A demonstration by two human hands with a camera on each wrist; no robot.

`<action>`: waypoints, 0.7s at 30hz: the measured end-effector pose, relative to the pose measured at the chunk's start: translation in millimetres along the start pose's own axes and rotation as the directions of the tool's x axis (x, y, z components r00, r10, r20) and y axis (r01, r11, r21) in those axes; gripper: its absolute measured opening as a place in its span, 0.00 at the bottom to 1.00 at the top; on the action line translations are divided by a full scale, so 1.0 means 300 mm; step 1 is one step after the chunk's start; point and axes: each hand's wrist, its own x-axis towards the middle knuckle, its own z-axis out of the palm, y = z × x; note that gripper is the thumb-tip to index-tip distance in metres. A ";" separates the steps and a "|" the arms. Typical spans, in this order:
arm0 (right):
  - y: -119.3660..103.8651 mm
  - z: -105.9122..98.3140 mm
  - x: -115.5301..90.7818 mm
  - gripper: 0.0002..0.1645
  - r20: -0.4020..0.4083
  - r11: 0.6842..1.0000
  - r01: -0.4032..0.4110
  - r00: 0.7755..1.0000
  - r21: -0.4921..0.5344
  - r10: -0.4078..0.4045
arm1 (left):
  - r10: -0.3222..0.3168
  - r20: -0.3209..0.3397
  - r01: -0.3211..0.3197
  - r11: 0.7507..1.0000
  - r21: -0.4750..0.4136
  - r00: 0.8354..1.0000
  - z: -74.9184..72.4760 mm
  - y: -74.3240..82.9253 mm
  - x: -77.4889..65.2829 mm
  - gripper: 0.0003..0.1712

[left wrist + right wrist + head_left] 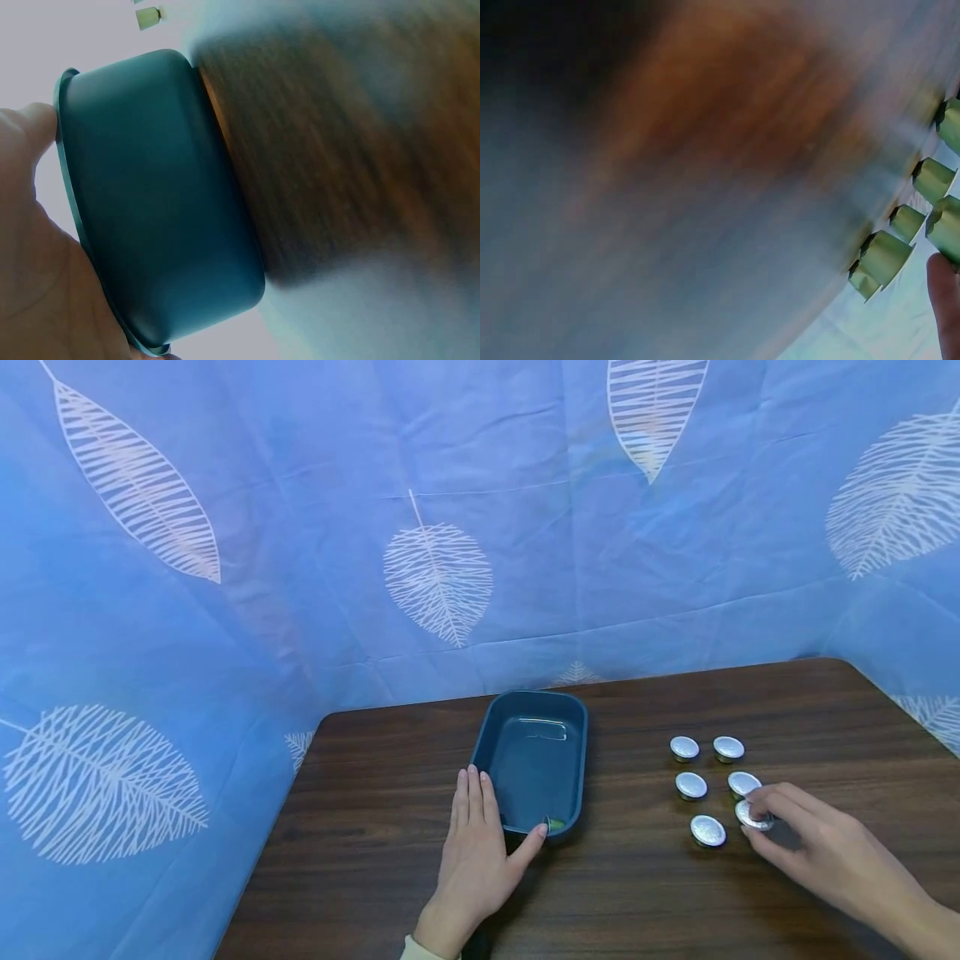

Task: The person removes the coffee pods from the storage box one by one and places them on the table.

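Note:
My right hand [825, 852] pinches a coffee capsule [752, 817] with a silver foil lid between thumb and fingers, at the near right of a group of capsules. Its green body [946, 229] shows in the right wrist view, with a fingertip [941, 292] against it. My left hand [480, 860] rests on the near left rim of a dark teal rectangular tray [581, 760], fingers straight and thumb at the near edge. Inside the tray's near right corner lies a green capsule [554, 823], partly hidden by the rim. The tray's outer wall [157, 202] fills the left wrist view's middle.
Several more foil-lidded capsules [691, 786] stand lid up in two rows on the brown wooden table [630, 893], right of the tray. A blue cloth with white leaf prints [525, 568] hangs behind the table's far edge and along its sides.

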 end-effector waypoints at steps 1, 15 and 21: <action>0.001 -0.001 -0.002 0.37 0.007 1.000 0.000 1.000 -0.001 0.000 | -0.002 0.001 0.002 1.000 0.000 1.000 -0.001 0.000 -0.001 0.65; 0.017 -0.012 -0.041 0.32 0.222 0.988 -0.123 0.965 -0.098 0.142 | -0.015 0.016 0.015 1.000 0.002 1.000 0.002 -0.001 0.006 0.64; 0.012 -0.017 -0.042 0.28 0.255 0.979 -0.143 0.951 -0.146 0.177 | -0.016 0.015 0.016 1.000 0.009 1.000 0.003 -0.002 0.006 0.64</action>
